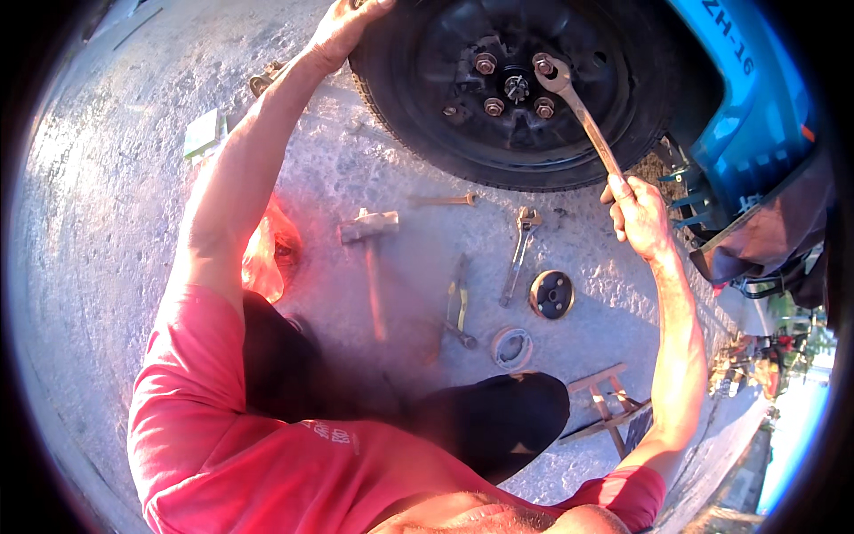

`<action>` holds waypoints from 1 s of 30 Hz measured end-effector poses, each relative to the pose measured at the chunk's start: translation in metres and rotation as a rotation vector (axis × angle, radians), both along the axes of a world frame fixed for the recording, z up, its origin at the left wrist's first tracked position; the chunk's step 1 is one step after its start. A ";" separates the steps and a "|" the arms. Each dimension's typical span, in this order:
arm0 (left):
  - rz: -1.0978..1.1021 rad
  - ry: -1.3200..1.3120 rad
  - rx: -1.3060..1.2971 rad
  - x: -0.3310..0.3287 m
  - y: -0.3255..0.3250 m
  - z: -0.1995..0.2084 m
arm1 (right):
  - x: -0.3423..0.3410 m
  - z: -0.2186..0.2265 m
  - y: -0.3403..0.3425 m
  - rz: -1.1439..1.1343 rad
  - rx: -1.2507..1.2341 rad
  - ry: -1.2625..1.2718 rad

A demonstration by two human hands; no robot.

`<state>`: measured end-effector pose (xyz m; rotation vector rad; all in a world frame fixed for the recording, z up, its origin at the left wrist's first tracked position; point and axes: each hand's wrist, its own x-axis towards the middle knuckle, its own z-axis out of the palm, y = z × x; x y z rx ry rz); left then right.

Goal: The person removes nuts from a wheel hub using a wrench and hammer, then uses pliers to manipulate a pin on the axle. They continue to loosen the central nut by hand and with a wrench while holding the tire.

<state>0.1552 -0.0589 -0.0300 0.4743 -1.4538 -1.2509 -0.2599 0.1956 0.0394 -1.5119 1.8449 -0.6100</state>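
A black wheel with a tire [427,133] stands at the top of the view, several rusty nuts around its hub. My right hand [639,216] is closed around the handle of a long open-end wrench [587,120]. The wrench slants up to the left, and its jaw is at the upper right nut [543,64]. At the wheel's upper left edge, my left hand [342,31] has its fingers curled against the tire; the top of the view cuts part of them off.
On the concrete lie a hammer [372,267], a smaller wrench [445,199], an adjustable wrench [519,258], pliers [457,294], a dark round disc [552,295] and a white tape roll [512,348]. A wooden stool [603,400] and blue vehicle [756,98] are right; a box [205,133] is left.
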 end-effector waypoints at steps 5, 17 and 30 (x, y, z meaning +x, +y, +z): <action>-0.010 0.041 0.054 0.002 -0.013 -0.010 | -0.001 0.009 -0.013 -0.012 0.049 -0.009; 0.060 -0.035 0.121 0.009 -0.013 -0.015 | 0.006 -0.032 -0.027 0.017 0.010 -0.143; 0.031 0.035 0.019 0.004 -0.006 -0.013 | -0.021 -0.014 -0.029 0.033 0.087 -0.105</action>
